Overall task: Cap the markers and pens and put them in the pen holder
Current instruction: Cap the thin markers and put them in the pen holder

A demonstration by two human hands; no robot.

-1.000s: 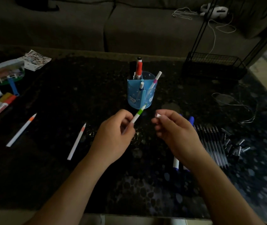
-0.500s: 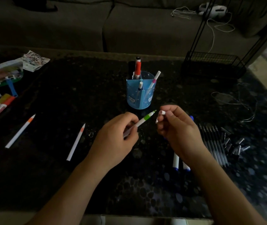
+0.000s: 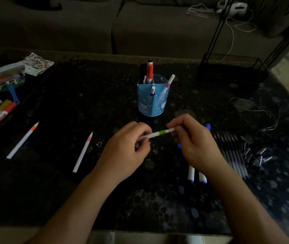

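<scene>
- While the left hand (image 3: 122,155) grips the green marker (image 3: 155,134) by the rear of its white barrel, over the table (image 3: 69,111) and just in front of the pen holder (image 3: 145,103), how will it handle, do you think?
- I judge it light and stiff; a thin plastic tube, smooth, so it may turn between the fingers; it is not fragile, only the tip, I suppose, is soft.
- And the right hand (image 3: 194,143)?
- Its thumb and fingers are curled narrow and pinch the white cap (image 3: 171,129) at the marker's tip; whether the cap is fully seated I cannot tell.
- Where is best to hold?
- Near the green band, close to the tip, so the barrel does not swing away when the cap is pushed; afterwards by the middle, to drop it upright into one compartment of the pen holder.
</scene>
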